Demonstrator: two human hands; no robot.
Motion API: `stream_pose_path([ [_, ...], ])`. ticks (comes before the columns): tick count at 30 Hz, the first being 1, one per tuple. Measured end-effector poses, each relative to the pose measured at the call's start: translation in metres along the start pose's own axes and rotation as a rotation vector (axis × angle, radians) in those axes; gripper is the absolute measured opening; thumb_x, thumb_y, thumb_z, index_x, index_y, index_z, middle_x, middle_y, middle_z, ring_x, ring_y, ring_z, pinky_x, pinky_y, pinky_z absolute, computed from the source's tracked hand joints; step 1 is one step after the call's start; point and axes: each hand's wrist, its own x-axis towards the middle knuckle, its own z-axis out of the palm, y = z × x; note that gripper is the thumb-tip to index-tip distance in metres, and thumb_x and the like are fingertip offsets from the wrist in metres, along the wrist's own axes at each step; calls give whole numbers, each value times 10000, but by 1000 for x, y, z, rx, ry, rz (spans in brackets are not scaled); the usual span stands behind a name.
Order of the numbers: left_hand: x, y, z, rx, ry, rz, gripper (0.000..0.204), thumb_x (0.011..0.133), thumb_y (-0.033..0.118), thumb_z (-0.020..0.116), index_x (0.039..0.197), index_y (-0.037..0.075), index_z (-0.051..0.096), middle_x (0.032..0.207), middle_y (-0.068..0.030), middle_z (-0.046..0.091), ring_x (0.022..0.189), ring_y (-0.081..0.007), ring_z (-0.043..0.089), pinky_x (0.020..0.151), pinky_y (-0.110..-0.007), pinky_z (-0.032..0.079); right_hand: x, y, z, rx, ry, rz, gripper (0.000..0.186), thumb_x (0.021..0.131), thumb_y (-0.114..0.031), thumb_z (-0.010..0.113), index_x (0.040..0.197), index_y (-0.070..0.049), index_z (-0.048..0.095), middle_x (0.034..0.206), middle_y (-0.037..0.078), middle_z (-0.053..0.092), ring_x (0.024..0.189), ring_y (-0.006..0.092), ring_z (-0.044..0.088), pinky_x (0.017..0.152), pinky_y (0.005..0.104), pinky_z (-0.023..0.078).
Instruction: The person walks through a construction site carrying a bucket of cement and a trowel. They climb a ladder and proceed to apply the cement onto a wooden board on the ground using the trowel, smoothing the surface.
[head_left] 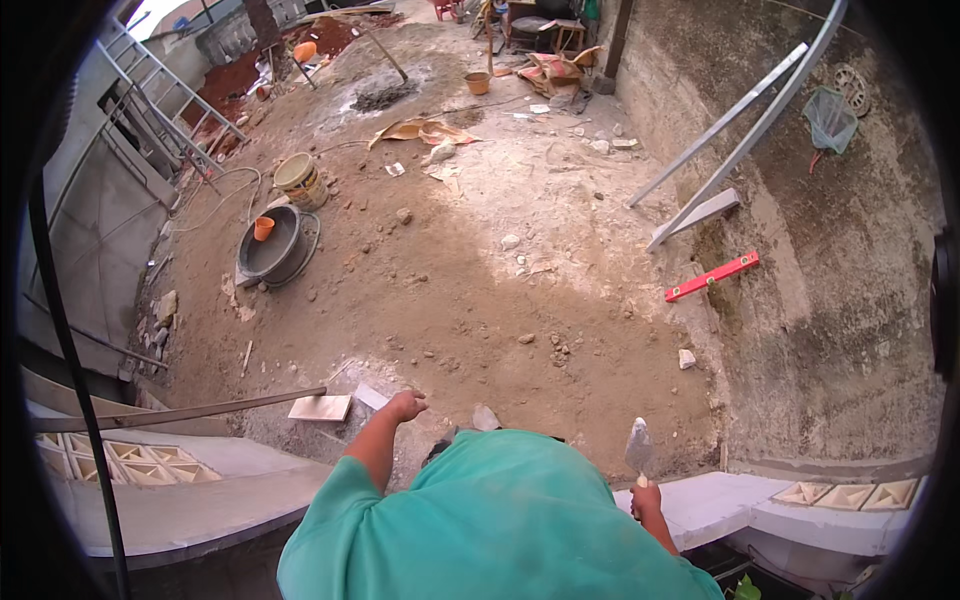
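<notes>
My right hand point(647, 499) is wrapped around the handle of a pointing trowel point(640, 448). Its metal blade points away from me, over the low white ledge and the dirt. On the other side, my left hand point(406, 405) is held out above the ground with its fingers loosely extended, and I see nothing in it. Nearest to it are a pale strip point(371, 396) and a light rectangular tile point(320, 408) on the ground. My torso in a green shirt covers the lower middle.
A red spirit level point(712, 277) rests against the right wall, below leaning metal lengths point(745, 130). A black mixing tub point(275, 246) with an orange scoop point(263, 228) stands beside a bucket point(300, 181). A ladder point(170, 95) leans at left; stones and bags litter the dirt.
</notes>
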Motion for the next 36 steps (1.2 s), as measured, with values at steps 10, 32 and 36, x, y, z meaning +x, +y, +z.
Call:
stream_pose_path([
  [10, 97, -1, -193, -138, 140, -34, 474, 904, 425, 672, 1286, 144, 679, 1179, -211, 699, 1148, -370, 644, 1009, -426, 500, 32, -189, 79, -321, -172, -72, 280, 825, -159, 684, 1031, 25, 633, 786, 193, 664, 621, 315, 675, 571, 476, 539],
  [32, 352, -25, -510, -380, 238, -405, 474, 902, 397, 683, 1267, 95, 689, 1304, -195, 651, 1238, -363, 601, 1061, -432, 465, 321, -1015, 184, -468, -196, -510, 388, 806, -223, 728, 1139, -51, 627, 784, 136, 686, 588, 249, 650, 543, 416, 532],
  [36, 415, -50, -552, -374, 196, -515, 475, 900, 393, 692, 1274, 101, 687, 1288, -188, 663, 1214, -346, 617, 1052, -427, 469, 319, -1125, 243, -361, -247, -529, 431, 790, -296, 717, 1133, -49, 639, 920, 197, 717, 783, 309, 715, 731, 427, 556],
])
